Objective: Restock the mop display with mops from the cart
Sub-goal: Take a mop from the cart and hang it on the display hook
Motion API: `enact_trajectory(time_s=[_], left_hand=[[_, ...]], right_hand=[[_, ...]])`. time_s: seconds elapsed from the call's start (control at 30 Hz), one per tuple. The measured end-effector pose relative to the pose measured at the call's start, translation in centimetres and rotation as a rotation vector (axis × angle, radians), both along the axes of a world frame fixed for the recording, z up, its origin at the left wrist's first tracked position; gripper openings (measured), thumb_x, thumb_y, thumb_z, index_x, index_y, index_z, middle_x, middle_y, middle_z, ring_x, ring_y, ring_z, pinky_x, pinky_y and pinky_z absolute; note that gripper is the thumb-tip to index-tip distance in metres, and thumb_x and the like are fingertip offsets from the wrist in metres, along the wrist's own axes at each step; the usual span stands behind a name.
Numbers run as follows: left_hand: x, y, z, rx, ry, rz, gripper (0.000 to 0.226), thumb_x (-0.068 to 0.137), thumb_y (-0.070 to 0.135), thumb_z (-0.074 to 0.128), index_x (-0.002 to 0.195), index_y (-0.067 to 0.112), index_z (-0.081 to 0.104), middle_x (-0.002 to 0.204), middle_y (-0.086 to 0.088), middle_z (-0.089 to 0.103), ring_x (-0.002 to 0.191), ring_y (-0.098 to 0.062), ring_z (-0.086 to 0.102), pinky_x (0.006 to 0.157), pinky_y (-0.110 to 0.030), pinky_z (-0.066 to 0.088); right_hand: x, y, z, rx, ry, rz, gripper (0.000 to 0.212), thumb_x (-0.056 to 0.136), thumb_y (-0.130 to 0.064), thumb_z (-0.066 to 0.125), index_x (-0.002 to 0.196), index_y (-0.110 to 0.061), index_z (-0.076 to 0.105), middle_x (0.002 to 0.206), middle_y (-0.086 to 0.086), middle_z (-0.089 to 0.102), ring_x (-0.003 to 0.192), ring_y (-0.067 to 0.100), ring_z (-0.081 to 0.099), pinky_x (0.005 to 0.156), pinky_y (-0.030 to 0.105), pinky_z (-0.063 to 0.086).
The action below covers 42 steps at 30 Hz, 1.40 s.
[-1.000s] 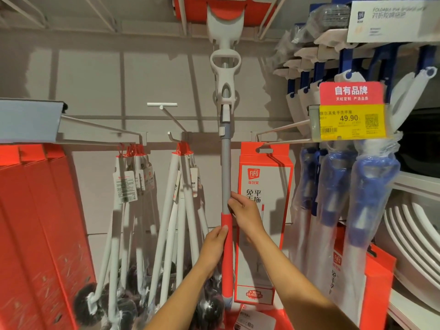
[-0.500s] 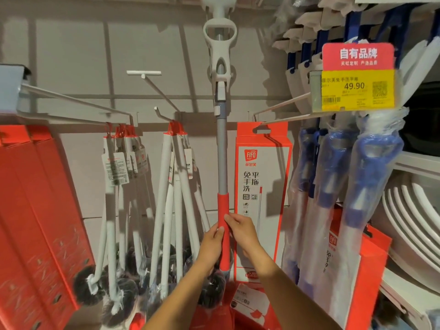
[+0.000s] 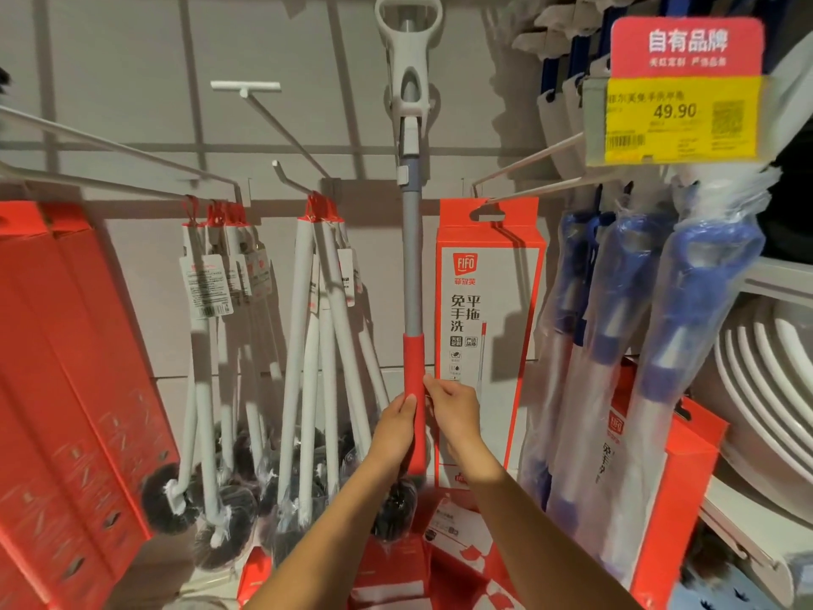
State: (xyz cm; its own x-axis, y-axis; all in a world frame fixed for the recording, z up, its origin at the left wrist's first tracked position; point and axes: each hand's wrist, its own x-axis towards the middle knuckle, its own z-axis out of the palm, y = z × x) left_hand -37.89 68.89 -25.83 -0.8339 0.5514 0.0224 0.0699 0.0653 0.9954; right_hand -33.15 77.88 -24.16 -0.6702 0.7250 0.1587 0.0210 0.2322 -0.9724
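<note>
The mop [image 3: 411,257] stands upright against the display wall, its grey pole rising to a white looped fitting [image 3: 409,50] at the top edge of view; its red grip [image 3: 414,367] forms the lower end; the left hand [image 3: 393,433] wraps the grip from the mop's left side, thumb laid along the red sleeve, fingers curled round behind it; the right hand [image 3: 453,411] meets the grip from the mop's right, fingertips pinching the sleeve just above the left thumb; the two hands sit close together, both clamped on the grip; just right of the mop hangs a red boxed mop [image 3: 488,328] on a wire hook [image 3: 528,178]; left of the mop hang white-handled brushes [image 3: 308,345]; further right of the mop hang bagged blue mops [image 3: 686,310] under a yellow price tag [image 3: 677,118].
</note>
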Motion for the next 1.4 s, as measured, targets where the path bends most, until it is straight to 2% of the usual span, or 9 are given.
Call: enact_trajectory(time_s=[0.13, 0.23, 0.4, 0.47, 0.53, 0.63, 0.9, 1.1, 1.4], left_hand=[[1.3, -1.1, 0.6, 0.094, -0.094, -0.002, 0.054, 0.110, 0.041, 0.031, 0.113, -0.006, 0.058, 0.087, -0.021, 0.062, 0.076, -0.035, 0.059, 0.074, -0.048, 0.051], [3.2, -2.0, 1.7, 0.116, -0.050, 0.000, 0.053, 0.110, 0.045, 0.028, 0.117, 0.009, 0.066, 0.099, -0.016, 0.067, 0.087, -0.029, 0.064, 0.089, -0.053, 0.053], [6.3, -4.3, 4.1, 0.151, 0.114, 0.070, 0.039, 0.110, 0.042, 0.025, 0.102, 0.041, 0.063, 0.083, 0.032, 0.070, 0.077, 0.020, 0.061, 0.069, -0.003, 0.045], [7.9, -5.6, 5.3, 0.118, 0.183, 0.109, 0.033, 0.110, 0.042, 0.025, 0.111, 0.046, 0.058, 0.096, 0.043, 0.063, 0.094, 0.027, 0.053, 0.087, -0.001, 0.040], [9.1, -7.1, 5.9, 0.106, 0.246, 0.153, 0.039, 0.109, 0.044, 0.027, 0.139, 0.037, 0.050, 0.133, 0.033, 0.049, 0.124, 0.015, 0.044, 0.110, -0.015, 0.031], [11.5, -10.0, 6.6, 0.019, 0.370, 0.211, 0.052, 0.106, 0.051, 0.029, 0.153, 0.033, 0.038, 0.147, 0.026, 0.035, 0.134, 0.013, 0.031, 0.105, -0.002, 0.021], [18.4, -19.6, 7.0, -0.481, 0.709, 0.498, 0.073, 0.098, 0.069, 0.022, 0.157, 0.027, 0.032, 0.167, 0.004, 0.022, 0.154, -0.010, 0.014, 0.121, -0.026, 0.011], [24.8, -28.2, 6.9, -0.741, 0.725, 0.703, 0.087, 0.087, 0.077, 0.013, 0.159, 0.031, 0.027, 0.168, 0.002, 0.018, 0.156, -0.017, 0.010, 0.126, -0.044, 0.018], [40.6, -44.3, 4.4, -0.908, 0.543, 1.039, 0.082, 0.088, 0.074, 0.020, 0.155, 0.029, 0.036, 0.166, -0.002, 0.024, 0.155, -0.022, 0.013, 0.123, -0.049, 0.014]], right_hand=[[1.7, 0.1, 0.0, 0.002, 0.032, 0.078, 0.028, 0.088, -0.054, 0.057, 0.072, -0.038, 0.074, 0.068, -0.013, 0.069, 0.072, 0.014, 0.065, 0.084, 0.052, 0.055], [3.0, -0.6, 0.2, 0.054, 0.055, 0.152, 0.036, 0.088, -0.061, 0.049, 0.091, -0.037, 0.076, 0.086, -0.012, 0.076, 0.085, 0.010, 0.072, 0.090, 0.048, 0.055], [5.6, -2.3, 1.4, 0.023, 0.128, 0.225, 0.041, 0.091, -0.055, 0.052, 0.112, -0.028, 0.075, 0.106, -0.008, 0.076, 0.105, 0.012, 0.070, 0.101, 0.049, 0.051], [6.6, -3.0, 2.1, 0.017, 0.187, 0.249, 0.036, 0.095, -0.044, 0.057, 0.117, -0.022, 0.074, 0.114, -0.006, 0.075, 0.112, 0.012, 0.067, 0.106, 0.045, 0.049], [7.7, -3.8, 2.8, 0.034, 0.224, 0.252, 0.031, 0.099, -0.034, 0.060, 0.123, -0.019, 0.072, 0.117, -0.012, 0.072, 0.113, -0.002, 0.064, 0.107, 0.032, 0.048], [9.6, -5.1, 3.8, 0.116, 0.255, 0.272, 0.034, 0.098, -0.029, 0.063, 0.128, -0.017, 0.068, 0.120, -0.014, 0.069, 0.105, -0.022, 0.057, 0.093, 0.004, 0.044], [15.3, -11.4, 5.1, 0.427, 0.245, 0.362, 0.047, 0.093, -0.044, 0.062, 0.135, -0.022, 0.064, 0.141, -0.008, 0.059, 0.130, -0.004, 0.047, 0.104, -0.002, 0.025], [19.9, -18.2, 5.5, 0.522, 0.239, 0.447, 0.050, 0.093, -0.040, 0.067, 0.137, -0.017, 0.062, 0.148, 0.000, 0.053, 0.139, 0.011, 0.045, 0.116, 0.024, 0.031], [29.9, -34.1, 3.1, 0.558, 0.238, 0.739, 0.058, 0.090, -0.045, 0.065, 0.138, -0.013, 0.060, 0.152, 0.006, 0.049, 0.143, 0.020, 0.043, 0.119, 0.033, 0.031]])
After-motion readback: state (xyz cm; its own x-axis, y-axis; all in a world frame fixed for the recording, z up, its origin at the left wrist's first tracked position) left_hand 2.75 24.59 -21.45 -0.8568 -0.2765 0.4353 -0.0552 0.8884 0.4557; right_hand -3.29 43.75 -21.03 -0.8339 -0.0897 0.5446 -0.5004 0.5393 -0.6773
